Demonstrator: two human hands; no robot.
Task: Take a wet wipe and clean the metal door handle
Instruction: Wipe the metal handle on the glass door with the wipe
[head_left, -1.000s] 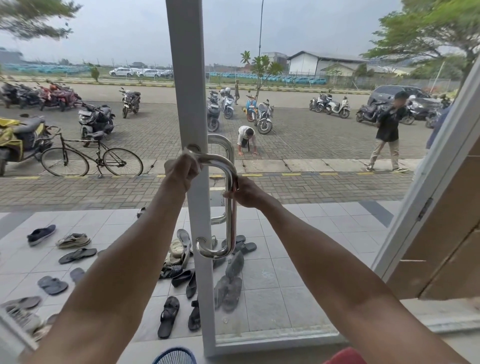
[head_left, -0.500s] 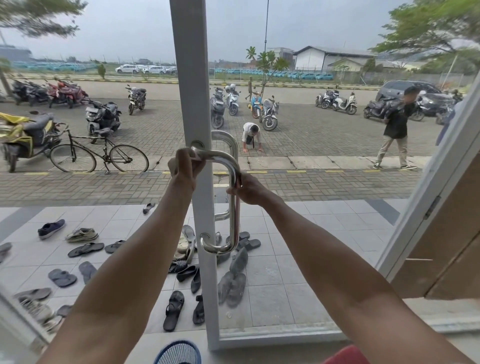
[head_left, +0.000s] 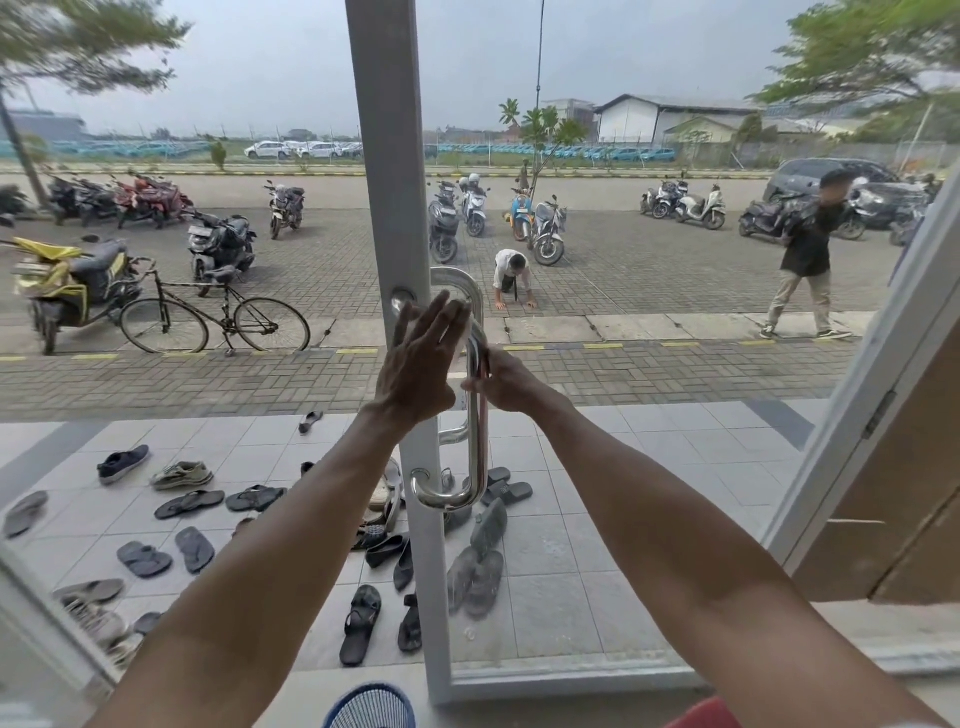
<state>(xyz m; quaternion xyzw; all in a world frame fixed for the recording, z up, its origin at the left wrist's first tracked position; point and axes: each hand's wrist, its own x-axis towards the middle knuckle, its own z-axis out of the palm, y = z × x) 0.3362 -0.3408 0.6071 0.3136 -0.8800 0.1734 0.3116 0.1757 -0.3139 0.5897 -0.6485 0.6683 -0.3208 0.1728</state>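
Currently your left hand (head_left: 415, 364) is spread flat with fingers straight and pointing up, at the top bend of the metal handle (head_left: 475, 447). A white wipe (head_left: 466, 335) shows just behind its fingertips, against the bar. Your right hand (head_left: 501, 382) is curled round the bar just below the wipe.

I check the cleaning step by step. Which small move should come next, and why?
Probably curl the left hand round the upper bend of the door handle and wipe downward. Its fingers are straight, a wet wipe seems to lie under them, and the right hand grips the bar below.
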